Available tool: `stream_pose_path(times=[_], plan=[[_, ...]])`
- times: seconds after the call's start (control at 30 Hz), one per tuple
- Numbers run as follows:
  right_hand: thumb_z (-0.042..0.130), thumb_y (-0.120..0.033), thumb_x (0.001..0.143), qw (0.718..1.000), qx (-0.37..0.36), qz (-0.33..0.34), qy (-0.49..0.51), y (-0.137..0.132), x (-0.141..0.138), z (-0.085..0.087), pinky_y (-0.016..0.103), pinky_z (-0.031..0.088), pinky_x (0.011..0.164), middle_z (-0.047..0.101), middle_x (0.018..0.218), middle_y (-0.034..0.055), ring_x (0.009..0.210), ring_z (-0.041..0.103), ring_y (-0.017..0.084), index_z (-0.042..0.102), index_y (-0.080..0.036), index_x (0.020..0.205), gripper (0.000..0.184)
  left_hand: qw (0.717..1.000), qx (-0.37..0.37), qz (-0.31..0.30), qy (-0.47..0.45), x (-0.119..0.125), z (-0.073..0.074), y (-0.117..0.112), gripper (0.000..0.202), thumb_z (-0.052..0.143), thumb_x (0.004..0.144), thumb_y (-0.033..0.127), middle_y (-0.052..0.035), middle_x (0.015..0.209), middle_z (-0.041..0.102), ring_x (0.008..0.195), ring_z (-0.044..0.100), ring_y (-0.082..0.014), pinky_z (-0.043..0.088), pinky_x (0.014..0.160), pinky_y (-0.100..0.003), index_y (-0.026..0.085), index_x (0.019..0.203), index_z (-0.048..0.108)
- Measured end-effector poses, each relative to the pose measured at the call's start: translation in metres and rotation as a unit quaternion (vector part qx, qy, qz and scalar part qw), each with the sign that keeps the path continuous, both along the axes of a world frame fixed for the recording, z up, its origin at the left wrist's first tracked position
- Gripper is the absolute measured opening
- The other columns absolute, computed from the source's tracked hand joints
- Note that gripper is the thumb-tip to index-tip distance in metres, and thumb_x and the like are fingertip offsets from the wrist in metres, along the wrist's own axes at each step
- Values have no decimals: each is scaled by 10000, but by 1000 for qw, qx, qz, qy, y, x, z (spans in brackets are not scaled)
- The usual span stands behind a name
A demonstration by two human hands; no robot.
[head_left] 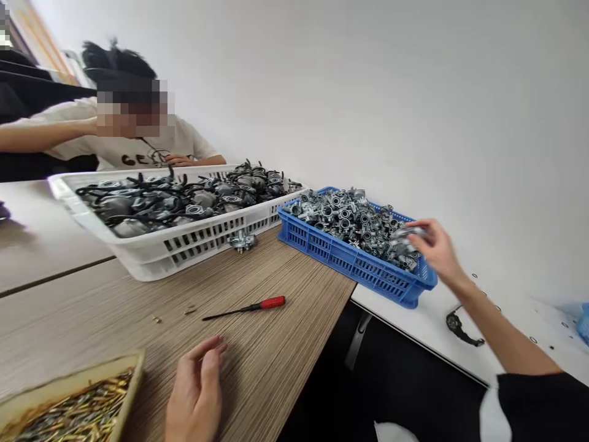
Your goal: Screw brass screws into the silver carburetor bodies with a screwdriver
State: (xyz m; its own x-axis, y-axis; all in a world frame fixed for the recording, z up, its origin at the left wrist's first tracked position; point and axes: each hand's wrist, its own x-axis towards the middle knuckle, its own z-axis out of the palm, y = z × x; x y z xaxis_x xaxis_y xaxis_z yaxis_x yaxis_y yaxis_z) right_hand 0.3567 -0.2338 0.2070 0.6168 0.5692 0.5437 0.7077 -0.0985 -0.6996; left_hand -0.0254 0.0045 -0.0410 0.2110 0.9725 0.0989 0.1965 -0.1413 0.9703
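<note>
**Right hand [439, 253] holds a silver metal casting [407, 236] above a blue plastic crate [354, 264].**

The right grip is clamped on this casting, whose long axis lies nearly level and points to the left of the view (fingers hide part of it). The left hand [196, 393] is open, fingers apart, just over the brown wood-grain counter [276, 325], near a red-handled screwdriver [264, 304] with its shaft toward the left. A white plastic crate [184, 248] of dark carburettors [156, 205] stands beside the blue crate; a seated person [138, 129] is beyond, near a white wall [368, 92].
</note>
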Motion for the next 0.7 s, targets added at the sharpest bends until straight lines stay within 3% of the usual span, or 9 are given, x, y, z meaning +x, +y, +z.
stream_pose_path(times=[0.1, 0.2, 0.27, 0.33, 0.47, 0.6, 0.7], plan=[[814, -521, 799, 984, 43, -160, -64, -62, 75, 8, 466, 597, 927, 750, 1186, 128, 1049, 723, 276, 669, -235, 1091, 433, 1000, 5, -7, 3, 2, -4, -1, 676, 504, 845, 850, -96, 1163, 793, 1103, 757, -359, 607, 999, -549, 263, 1129, 681], [781, -516, 749, 939, 58, -326, -95, -128, 131, -6, 542, 538, 1004, 744, 1165, 132, 1024, 706, 303, 676, -252, 1041, 408, 1000, 10, -10, 3, 2, -11, 1, 684, 535, 812, 859, -88, 1139, 808, 1072, 772, -356, 635, 935, -514, 272, 1125, 698], [767, -495, 732, 903, 40, -421, -77, -170, 151, -21, 544, 523, 999, 735, 1104, 130, 989, 706, 314, 657, -284, 965, 332, 1000, 10, -7, 7, 2, -14, 3, 701, 543, 793, 873, -85, 1095, 816, 1020, 782, -355, 645, 895, -505, 272, 1117, 704], [790, -497, 692, 869, 33, -490, -53, -205, 158, -36, 552, 515, 955, 705, 970, 133, 943, 696, 333, 599, -329, 827, 288, 1000, 10, -6, 8, 2, -14, 4, 707, 549, 785, 876, -87, 1089, 821, 1008, 787, -356, 647, 888, -503, 272, 1116, 705], [756, -651, 632, 839, 38, -541, -29, -253, 153, -62, 681, 448, 848, 504, 712, 76, 783, 631, 383, 449, -391, 645, 403, 1000, 1, -3, 10, 2, -8, 2, 694, 543, 792, 860, -89, 1118, 817, 1037, 785, -361, 645, 908, -518, 271, 1125, 696], [668, -856, 541, 824, 20, -566, -24, -281, 150, -83, 696, 382, 709, 387, 660, 23, 615, 519, 358, 347, -413, 586, 549, 1000, -2, 7, 21, 1, -3, -1, 648, 534, 831, 815, -74, 1102, 810, 991, 787, -340, 649, 901, -513, 268, 1143, 692], [645, -841, 483, 814, 6, -580, -17, -292, 153, -96, 674, 344, 659, 322, 606, -21, 482, 352, 271, 316, -421, 559, 539, 1000, 1, 3, 13, 1, -3, -1, 630, 541, 845, 801, -78, 1143, 801, 1041, 781, -342, 647, 912, -507, 267, 1147, 683]])
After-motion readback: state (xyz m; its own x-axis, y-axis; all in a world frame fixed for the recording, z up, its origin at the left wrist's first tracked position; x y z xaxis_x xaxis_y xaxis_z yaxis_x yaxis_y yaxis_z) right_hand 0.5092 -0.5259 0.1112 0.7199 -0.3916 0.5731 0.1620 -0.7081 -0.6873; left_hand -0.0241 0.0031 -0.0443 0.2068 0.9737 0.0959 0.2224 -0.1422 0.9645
